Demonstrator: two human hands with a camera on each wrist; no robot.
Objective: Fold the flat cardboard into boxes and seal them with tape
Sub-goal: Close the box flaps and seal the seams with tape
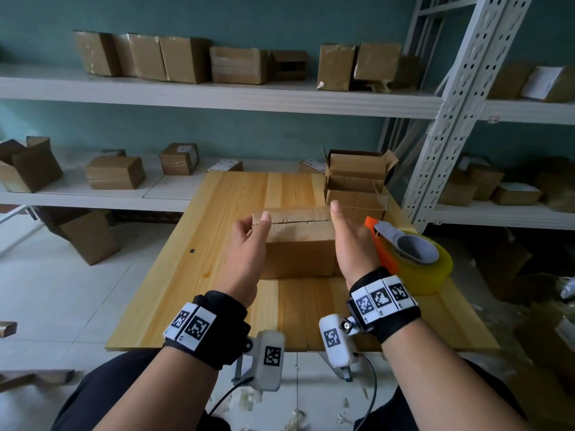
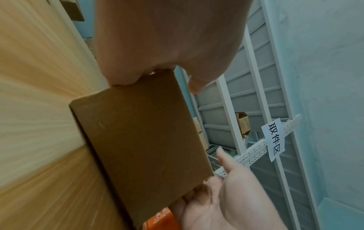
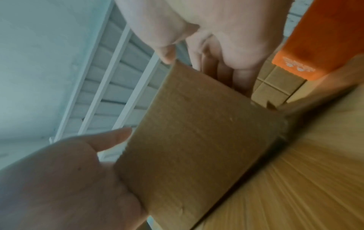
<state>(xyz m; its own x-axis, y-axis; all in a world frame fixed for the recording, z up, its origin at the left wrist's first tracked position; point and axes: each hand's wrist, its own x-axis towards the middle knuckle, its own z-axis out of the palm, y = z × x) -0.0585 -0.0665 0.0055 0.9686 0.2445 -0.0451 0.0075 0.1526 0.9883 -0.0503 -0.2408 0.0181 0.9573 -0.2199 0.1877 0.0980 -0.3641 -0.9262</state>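
I see the folded cardboard box (image 1: pixel 298 241) standing mid-table (image 1: pixel 217 275), toward the far edge; my left hand (image 1: pixel 245 244) curls its grip on the box's left end; my right hand (image 1: pixel 348 244) lies flat, fingers straight, against its right end; the tape dispenser (image 1: pixel 410 253) sits by the right edge; a shelf label (image 2: pixel 273 140) reads 取件区.

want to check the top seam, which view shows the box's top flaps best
The head view: the box shows its top with the seam running between both hands. Left wrist view gives only one blurred side face; right wrist view likewise, no seam.
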